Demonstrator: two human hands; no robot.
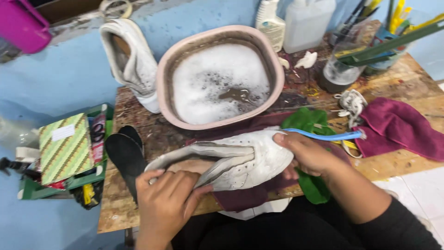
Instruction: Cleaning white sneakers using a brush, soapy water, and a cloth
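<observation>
A person sits at a worn wooden table (397,83), seen from above. At the centre of the view lies a white shoe (236,159), on its side with the toe pointing to 3 o'clock. The left hand (166,203), at 7 o'clock from the shoe, is curled around the heel opening, fingers pushed inside it and thumb pressed on the outer side. The right hand (310,155), at 3 o'clock, is closed around a blue toothbrush (323,135), whose handle runs out to 3 o'clock; the fingertips rest on the shoe's toe.

Under the shoe lies a maroon cloth (240,199) that hangs over the near table edge, with a green cloth (312,185) beside it. At 12 o'clock, just beyond the shoe, sits a pink basin (162,78) full of foamy water. A second white shoe (132,60) hangs over the far-left corner at 11 o'clock. A black insole (125,157) lies at 9 o'clock along the left edge. Another maroon cloth (402,129) lies at 3 o'clock, well apart from the shoe. Bare wood shows at the near-right corner. Bottles (307,23) and a jar of brushes (344,65) crowd the far edge at 1 o'clock.
</observation>
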